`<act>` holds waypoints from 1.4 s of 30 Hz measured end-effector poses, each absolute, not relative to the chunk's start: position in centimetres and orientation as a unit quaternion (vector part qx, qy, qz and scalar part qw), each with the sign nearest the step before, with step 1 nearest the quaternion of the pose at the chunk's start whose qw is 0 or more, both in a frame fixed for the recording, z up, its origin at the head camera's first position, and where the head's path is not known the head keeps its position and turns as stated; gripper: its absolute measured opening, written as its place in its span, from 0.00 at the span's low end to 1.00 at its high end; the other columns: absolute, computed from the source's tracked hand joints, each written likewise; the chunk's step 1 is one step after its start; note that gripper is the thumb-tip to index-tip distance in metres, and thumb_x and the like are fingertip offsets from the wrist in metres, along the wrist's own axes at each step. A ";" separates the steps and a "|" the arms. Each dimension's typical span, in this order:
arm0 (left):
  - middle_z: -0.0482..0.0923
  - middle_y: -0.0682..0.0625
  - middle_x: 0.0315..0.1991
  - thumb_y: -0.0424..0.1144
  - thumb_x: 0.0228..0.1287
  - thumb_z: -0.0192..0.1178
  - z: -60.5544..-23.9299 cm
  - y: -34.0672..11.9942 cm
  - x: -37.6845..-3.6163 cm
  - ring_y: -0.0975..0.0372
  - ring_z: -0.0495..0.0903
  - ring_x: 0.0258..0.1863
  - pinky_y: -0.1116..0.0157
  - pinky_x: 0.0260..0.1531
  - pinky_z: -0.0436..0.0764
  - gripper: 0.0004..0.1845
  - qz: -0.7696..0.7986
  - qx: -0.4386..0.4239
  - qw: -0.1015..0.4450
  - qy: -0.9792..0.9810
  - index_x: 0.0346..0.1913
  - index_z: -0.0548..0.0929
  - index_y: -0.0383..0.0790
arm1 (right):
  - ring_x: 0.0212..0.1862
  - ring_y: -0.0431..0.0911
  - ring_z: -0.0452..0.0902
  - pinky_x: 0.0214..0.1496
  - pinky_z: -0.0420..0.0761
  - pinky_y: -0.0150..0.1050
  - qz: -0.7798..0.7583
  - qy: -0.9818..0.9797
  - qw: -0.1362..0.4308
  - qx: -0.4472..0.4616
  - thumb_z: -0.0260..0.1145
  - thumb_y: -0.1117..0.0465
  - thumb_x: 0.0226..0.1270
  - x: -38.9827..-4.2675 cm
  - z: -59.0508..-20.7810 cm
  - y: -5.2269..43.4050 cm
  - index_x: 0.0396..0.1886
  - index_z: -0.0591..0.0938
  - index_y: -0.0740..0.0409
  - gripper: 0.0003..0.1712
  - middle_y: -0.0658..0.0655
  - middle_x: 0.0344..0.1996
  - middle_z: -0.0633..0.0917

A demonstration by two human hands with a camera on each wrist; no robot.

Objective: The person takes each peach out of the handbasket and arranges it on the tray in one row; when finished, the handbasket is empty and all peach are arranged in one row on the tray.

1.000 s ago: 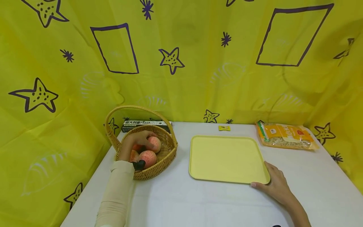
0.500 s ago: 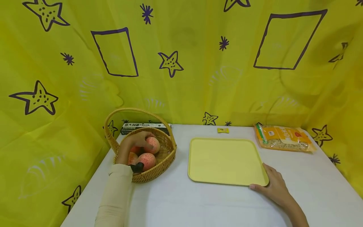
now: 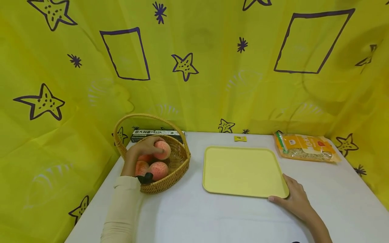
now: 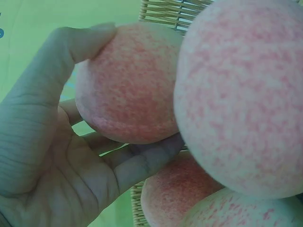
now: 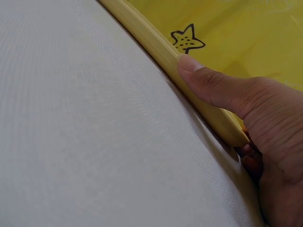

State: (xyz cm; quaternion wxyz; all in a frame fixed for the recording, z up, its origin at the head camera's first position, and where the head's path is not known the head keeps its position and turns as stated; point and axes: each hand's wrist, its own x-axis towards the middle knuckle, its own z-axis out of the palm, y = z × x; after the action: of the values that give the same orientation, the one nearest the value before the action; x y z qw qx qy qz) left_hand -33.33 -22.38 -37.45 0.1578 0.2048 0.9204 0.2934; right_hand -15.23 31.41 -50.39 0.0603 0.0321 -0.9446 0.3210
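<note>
In the head view my left hand reaches into a wicker basket and grips a pink speckled peach. Thumb and fingers wrap that peach in the left wrist view. Other peaches lie in the basket, among them one near the front; another large peach fills the right of the left wrist view. My right hand holds the near right corner of a pale yellow tray, thumb along its front edge and fingers by its right side. The tray's rim shows under the thumb in the right wrist view.
Behind the basket lies a dark pasta box. A small yellow packet is beyond the tray, and an orange bag lies at the back right. The basket's tall handle arches above the peaches. Yellow patterned cloth hangs behind the white table.
The peach in my left hand has risen slightly and shifted a little back and left. My right hand stays at the tray corner. The head view has moved slightly.
</note>
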 end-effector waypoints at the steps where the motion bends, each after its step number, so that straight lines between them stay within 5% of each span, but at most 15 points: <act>1: 0.76 0.41 0.56 0.42 0.61 0.61 -37.4 -22.4 -33.3 0.52 0.77 0.53 0.53 0.54 0.76 0.25 0.293 0.203 0.155 0.921 0.61 0.74 0.38 | 0.62 0.77 0.55 0.55 0.59 0.74 0.321 -0.945 0.060 0.032 0.74 0.44 0.54 -15.3 -50.4 31.4 0.74 0.50 0.75 0.63 0.83 0.66 0.59; 15: 0.73 0.37 0.60 0.42 0.56 0.62 -36.3 -22.8 -32.1 0.48 0.75 0.56 0.49 0.58 0.74 0.37 0.334 0.207 0.126 0.911 0.68 0.65 0.34 | 0.63 0.78 0.55 0.57 0.58 0.74 0.328 -0.942 0.069 0.032 0.75 0.45 0.53 -15.6 -50.1 31.2 0.73 0.51 0.76 0.63 0.83 0.65 0.60; 27: 0.77 0.40 0.53 0.36 0.52 0.64 -36.9 -23.2 -31.1 0.53 0.77 0.49 0.56 0.52 0.76 0.32 0.373 0.229 0.093 0.894 0.63 0.70 0.34 | 0.63 0.78 0.54 0.58 0.57 0.75 0.333 -0.940 0.062 0.040 0.75 0.46 0.54 -15.5 -50.1 31.1 0.73 0.50 0.78 0.63 0.83 0.66 0.59; 42: 0.71 0.38 0.58 0.38 0.53 0.62 -36.3 -21.9 -28.7 0.51 0.76 0.50 0.57 0.46 0.78 0.38 0.413 0.194 0.094 0.885 0.68 0.60 0.40 | 0.62 0.79 0.54 0.56 0.59 0.75 0.320 -0.946 0.051 0.032 0.74 0.45 0.54 -15.4 -50.0 31.3 0.73 0.49 0.77 0.63 0.84 0.65 0.59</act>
State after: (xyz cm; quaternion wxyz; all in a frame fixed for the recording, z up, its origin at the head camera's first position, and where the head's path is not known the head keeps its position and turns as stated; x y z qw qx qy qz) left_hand -28.73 -21.92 -36.35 0.0945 0.1936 0.8849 0.4129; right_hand -15.41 31.34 -50.03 0.0512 0.0315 -0.9455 0.3199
